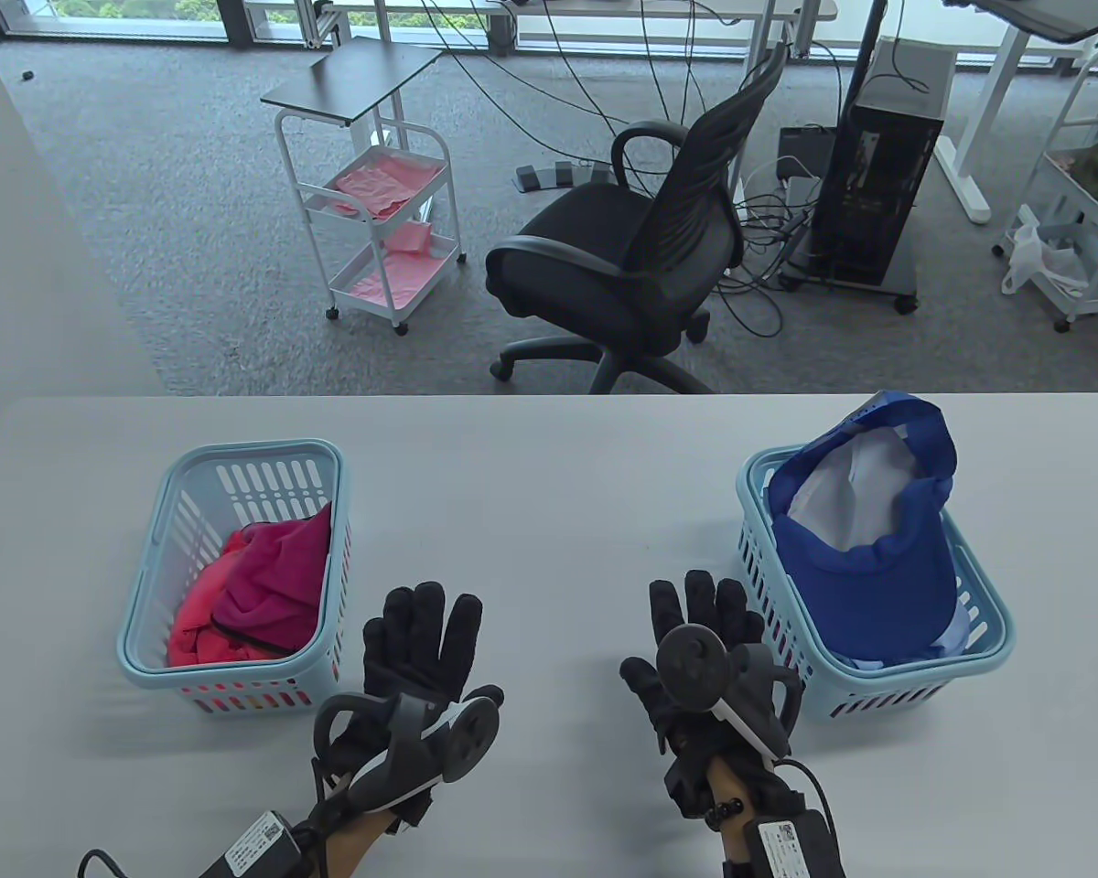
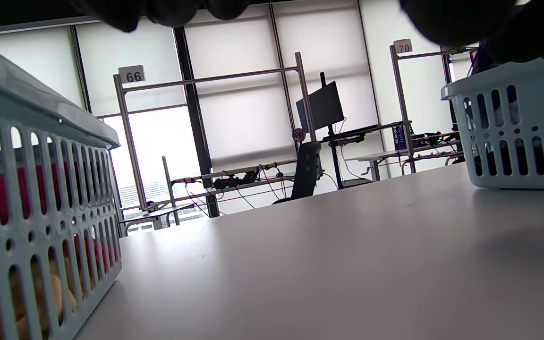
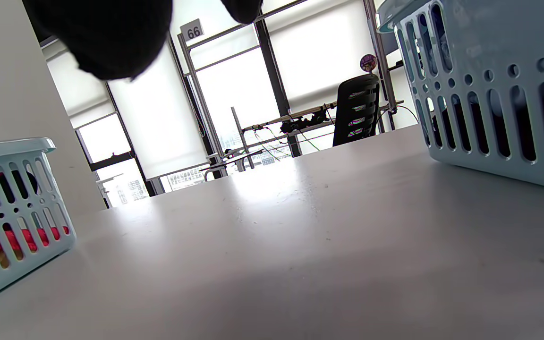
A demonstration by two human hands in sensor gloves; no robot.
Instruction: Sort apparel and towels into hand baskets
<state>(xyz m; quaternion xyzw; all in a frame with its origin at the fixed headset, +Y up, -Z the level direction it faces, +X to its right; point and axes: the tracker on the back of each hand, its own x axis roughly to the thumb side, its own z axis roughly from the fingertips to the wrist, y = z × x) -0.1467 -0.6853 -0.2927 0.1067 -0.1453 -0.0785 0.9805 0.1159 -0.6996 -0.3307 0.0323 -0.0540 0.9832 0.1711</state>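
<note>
Now | my left hand [image 1: 416, 654] flat on tabletop [image 1: 549, 476], grip open | right hand [image 1: 705, 640] likewise | towels [image 1: 256, 585] in left basket [image 1: 238, 457] | cap [image 1: 865, 558] in right basket [image 1: 984, 631]

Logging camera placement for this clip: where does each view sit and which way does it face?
Table view: above, looking down at the table and room; left hand and right hand lie flat.
Left wrist view: low over the table, facing the windows; dark fingers at top.
Right wrist view: same height and heading; fingers at top.
Shared: left basket of pink cloth, right basket.
</note>
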